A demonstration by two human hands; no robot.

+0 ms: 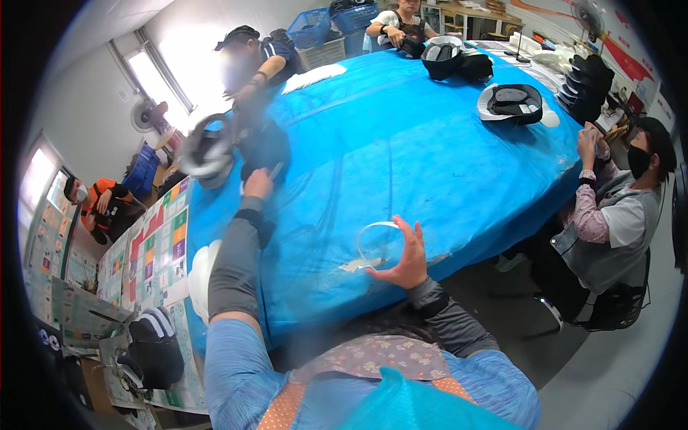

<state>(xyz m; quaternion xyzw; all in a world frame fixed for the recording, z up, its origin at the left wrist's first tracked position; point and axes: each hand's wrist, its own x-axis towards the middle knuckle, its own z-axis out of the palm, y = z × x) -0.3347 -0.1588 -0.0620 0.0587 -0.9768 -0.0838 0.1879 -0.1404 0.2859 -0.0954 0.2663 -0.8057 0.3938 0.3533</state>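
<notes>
My right hand (405, 259) is above the near part of the blue-covered table. A thin white strip (363, 240) bows in a curve between its thumb and fingertips. My left arm stretches forward to the left, and my left hand (258, 184) looks curled, with a small pale tip beside it. What it grips is too blurred to make out. Right beyond that hand is a smeared dark shape (262, 140), possibly black caps. A blurred black-and-white cap (208, 152) is to its left, at the table's left edge.
The blue table cover (380, 154) bears upturned caps (510, 104) at the far right and a black cap stack (586, 87). White pieces (201, 276) lie at the left edge. Co-workers sit at the right (616, 208) and far side (259, 61). A side bench (154, 251) is left.
</notes>
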